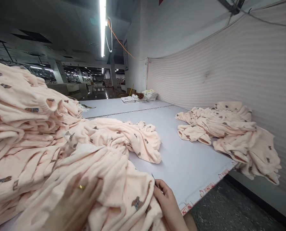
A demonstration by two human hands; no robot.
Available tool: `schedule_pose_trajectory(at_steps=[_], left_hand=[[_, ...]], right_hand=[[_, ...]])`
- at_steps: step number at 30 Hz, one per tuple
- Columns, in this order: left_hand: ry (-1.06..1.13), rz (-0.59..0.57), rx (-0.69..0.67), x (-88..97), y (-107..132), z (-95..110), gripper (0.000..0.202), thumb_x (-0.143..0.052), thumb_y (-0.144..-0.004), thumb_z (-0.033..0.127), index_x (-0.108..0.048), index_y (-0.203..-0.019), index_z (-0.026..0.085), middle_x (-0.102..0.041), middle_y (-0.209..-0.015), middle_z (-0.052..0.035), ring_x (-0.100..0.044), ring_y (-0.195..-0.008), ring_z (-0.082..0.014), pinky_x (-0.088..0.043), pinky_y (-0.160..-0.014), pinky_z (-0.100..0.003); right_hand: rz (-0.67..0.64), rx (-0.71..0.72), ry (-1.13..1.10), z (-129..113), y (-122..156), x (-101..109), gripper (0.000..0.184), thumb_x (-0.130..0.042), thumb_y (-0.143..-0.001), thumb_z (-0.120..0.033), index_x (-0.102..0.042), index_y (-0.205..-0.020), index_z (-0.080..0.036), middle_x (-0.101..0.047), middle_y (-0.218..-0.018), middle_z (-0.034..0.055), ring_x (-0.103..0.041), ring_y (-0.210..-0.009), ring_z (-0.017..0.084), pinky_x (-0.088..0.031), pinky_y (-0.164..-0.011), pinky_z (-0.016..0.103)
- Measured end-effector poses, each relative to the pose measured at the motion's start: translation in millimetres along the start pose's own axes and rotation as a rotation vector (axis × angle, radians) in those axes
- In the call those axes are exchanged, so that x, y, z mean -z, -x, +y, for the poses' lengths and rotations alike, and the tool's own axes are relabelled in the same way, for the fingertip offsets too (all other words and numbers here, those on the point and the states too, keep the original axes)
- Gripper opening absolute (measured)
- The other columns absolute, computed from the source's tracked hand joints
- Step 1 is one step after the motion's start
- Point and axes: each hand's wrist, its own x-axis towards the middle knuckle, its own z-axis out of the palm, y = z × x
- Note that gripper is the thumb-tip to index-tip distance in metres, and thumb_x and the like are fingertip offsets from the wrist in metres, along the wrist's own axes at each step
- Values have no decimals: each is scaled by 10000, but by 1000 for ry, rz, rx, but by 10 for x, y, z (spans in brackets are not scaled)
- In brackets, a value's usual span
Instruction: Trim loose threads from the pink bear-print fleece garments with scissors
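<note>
A pale pink fleece garment [123, 192] with small bear prints lies bunched on the table's near edge in front of me. My left hand [74, 202], a gold-coloured ring on one finger, rests on it with fingers stretched out and slightly blurred. At the garment's right edge, my right hand [165, 199] is closed around small thread snips [153, 176]; only their thin dark tips show, close to the fabric. Another sleeve-like piece of the same fleece [133, 138] spreads just beyond. To the left rises a tall heap of matching garments [24, 128].
On the right, more pink fleece garments [224, 125] hang partly over the edge of the white table [176, 154]. Stacks of folded pieces [143, 96] stand at the far end. Striped cloth [217, 70] covers the right wall, and dark floor [220, 199] lies below.
</note>
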Motion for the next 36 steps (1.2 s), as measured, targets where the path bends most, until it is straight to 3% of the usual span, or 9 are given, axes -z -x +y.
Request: schedule_pose_trajectory(at_steps=[2, 4, 9, 15, 19, 23, 27, 33, 36], left_hand=[[230, -70, -144, -51, -30, 275, 570, -458, -714, 71, -569, -1229, 289, -621, -1264, -58, -530, -1167, -307, -195, -1072, -496], [519, -213, -137, -26, -182, 508, 548, -466, -714, 75, -589, -1186, 325, -624, -1258, -24, -543, -1160, -267, -294, -1044, -399], [954, -363, 423, -38, -649, 875, 239, -548, -791, 300, -589, -1021, 252, -672, -946, -6, -605, -885, -212, -450, -747, -272], [1681, -180, 714, -123, -687, 932, 81, -518, -834, 291, -517, -809, 214, -576, -634, 52, -534, -560, -123, -409, -566, -230], [2023, -88, 886, -47, -594, 887, 118, -626, -798, 259, -531, -837, 201, -623, -700, 26, -598, -643, -125, -421, -585, -211], [2054, -91, 898, -64, -547, 835, 139, -660, -776, 226, -564, -869, 190, -636, -721, 16, -602, -653, -129, -452, -609, -229], [2032, -120, 876, -117, -510, 825, 130, -640, -786, 219, -563, -889, 202, -649, -742, 14, -585, -607, -123, -478, -628, -261], [1483, 152, 785, -104, -471, 786, 316, -615, -766, 233, -610, -1080, 254, -611, -1193, -23, -490, -1187, -223, -382, -969, -273], [1404, -94, 809, -79, -494, 711, 238, -573, -721, 178, -710, -914, 210, -681, -1021, -45, -566, -1063, -238, -414, -936, -300]], right_hand=[[-123, -12, -56, -89, 2, -9, 297, -562, -813, -464, -569, -759, -173, -529, -673, -22, -502, -636, 145, -422, -583, 227], [-120, 45, -31, -187, 31, -57, 275, -594, -800, -445, -555, -750, -178, -501, -672, -37, -477, -629, 131, -411, -580, 212], [-84, 107, -110, -242, 112, -302, 240, -605, -782, -413, -512, -748, -194, -516, -667, -43, -498, -658, 132, -415, -623, 207], [-45, 227, 7, -154, 127, -319, 170, -549, -808, -385, -521, -819, -217, -481, -579, -64, -458, -510, 113, -376, -496, 190], [-48, 448, 309, -308, 169, -137, 89, -560, -818, -302, -601, -809, -223, -590, -807, 8, -579, -701, 149, -444, -633, 210], [-153, 445, 432, -442, 179, -77, 171, -558, -828, -295, -641, -970, -248, -607, -905, 24, -619, -760, 155, -459, -651, 210], [-112, 464, 494, -419, 189, -167, 196, -477, -881, -325, -659, -909, -257, -620, -849, 17, -624, -746, 157, -444, -633, 218], [-25, 392, 563, -170, 244, -243, 114, -600, -728, -258, -621, -839, -247, -637, -748, -20, -610, -643, 166, -417, -556, 224], [11, 419, 471, -175, 160, -261, 143, -479, -796, -194, -616, -796, -236, -618, -713, -17, -601, -647, 150, -420, -580, 212]])
